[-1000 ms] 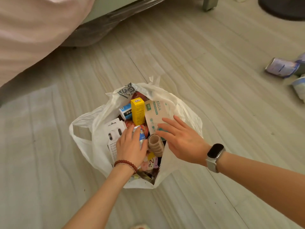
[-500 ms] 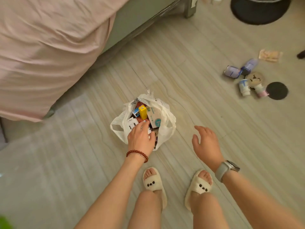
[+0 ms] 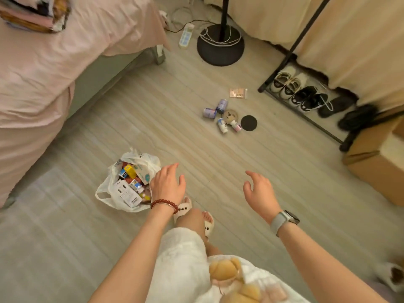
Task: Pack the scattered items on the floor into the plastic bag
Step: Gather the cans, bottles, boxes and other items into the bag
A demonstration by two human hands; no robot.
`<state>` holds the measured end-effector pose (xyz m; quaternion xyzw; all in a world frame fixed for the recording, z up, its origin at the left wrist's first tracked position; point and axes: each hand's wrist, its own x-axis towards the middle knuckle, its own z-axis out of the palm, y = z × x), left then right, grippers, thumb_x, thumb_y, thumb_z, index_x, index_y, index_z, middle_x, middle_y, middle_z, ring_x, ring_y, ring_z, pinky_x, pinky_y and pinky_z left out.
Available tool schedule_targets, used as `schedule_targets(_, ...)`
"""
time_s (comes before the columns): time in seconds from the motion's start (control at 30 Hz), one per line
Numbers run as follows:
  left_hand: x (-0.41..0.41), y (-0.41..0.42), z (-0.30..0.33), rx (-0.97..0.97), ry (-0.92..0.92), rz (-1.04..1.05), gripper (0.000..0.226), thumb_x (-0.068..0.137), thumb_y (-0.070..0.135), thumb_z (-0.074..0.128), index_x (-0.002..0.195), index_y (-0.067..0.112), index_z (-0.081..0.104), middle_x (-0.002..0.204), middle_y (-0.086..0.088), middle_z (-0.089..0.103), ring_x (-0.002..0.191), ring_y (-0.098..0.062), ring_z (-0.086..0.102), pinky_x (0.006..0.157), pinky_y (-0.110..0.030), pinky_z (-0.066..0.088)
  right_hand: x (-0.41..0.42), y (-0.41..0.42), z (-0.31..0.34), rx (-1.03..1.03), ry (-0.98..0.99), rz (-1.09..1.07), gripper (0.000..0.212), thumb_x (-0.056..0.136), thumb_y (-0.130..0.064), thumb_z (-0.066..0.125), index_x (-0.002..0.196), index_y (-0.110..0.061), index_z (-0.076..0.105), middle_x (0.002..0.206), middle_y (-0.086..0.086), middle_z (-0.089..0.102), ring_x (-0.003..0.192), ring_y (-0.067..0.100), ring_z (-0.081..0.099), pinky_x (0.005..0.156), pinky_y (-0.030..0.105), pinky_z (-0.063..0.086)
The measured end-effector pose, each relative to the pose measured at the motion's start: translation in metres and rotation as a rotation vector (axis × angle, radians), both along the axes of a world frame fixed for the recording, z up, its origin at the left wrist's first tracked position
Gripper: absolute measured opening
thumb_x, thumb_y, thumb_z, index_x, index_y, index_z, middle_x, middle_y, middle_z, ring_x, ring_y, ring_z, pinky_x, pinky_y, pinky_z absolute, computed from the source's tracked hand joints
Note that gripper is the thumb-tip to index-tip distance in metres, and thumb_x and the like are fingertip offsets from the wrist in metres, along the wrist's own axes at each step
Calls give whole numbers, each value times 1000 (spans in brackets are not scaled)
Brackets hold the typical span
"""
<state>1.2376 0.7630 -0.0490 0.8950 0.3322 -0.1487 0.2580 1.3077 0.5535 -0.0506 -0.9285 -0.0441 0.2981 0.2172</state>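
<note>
A white plastic bag (image 3: 105, 193) stands open on the floor, filled with small boxes and packets, among them a yellow box (image 3: 131, 171). My left hand (image 3: 167, 185), with a red bead bracelet, hovers just right of the bag, fingers apart and holding nothing. My right hand (image 3: 260, 193), with a watch on the wrist, is out over bare floor, open and holding nothing. Farther off lie scattered items: two purple cans (image 3: 215, 108), small bottles (image 3: 228, 126), a round tan disc (image 3: 230, 115), a black disc (image 3: 248, 123) and a small packet (image 3: 238, 93).
A bed with pink sheets (image 3: 54, 62) fills the left. A black stand base (image 3: 220, 45) with cables and a power strip sits at the back. A shoe rack (image 3: 306, 97) and a cardboard box (image 3: 378, 158) line the right. My slippered feet (image 3: 185, 207) stand beside the bag.
The view has risen and pulled back from the bag. Both hands have come out of the bag; the left has lifted off to its right, the right has swung out over the floor.
</note>
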Motion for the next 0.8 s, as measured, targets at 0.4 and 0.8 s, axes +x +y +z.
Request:
schedule_targets(0.4, 203, -34, -38, -120, -4, -17, 41, 90, 22, 45, 131, 13, 45, 136, -13, 46, 126, -30, 41, 101, -41, 33, 183, -55, -9, 13, 40, -161, 40, 93, -11, 39, 132, -3, 40, 137, 16, 47, 129, 29, 41, 105, 33, 30)
schedule_targets(0.8, 381, -39, -138, -326, 178, 190, 41, 90, 19, 47, 129, 9, 45, 132, -17, 48, 121, -30, 47, 101, -35, 36, 418, -19, -113, -9, 205, -12, 38, 94, -13, 37, 131, -7, 41, 131, 17, 50, 119, 30, 48, 97, 36, 39)
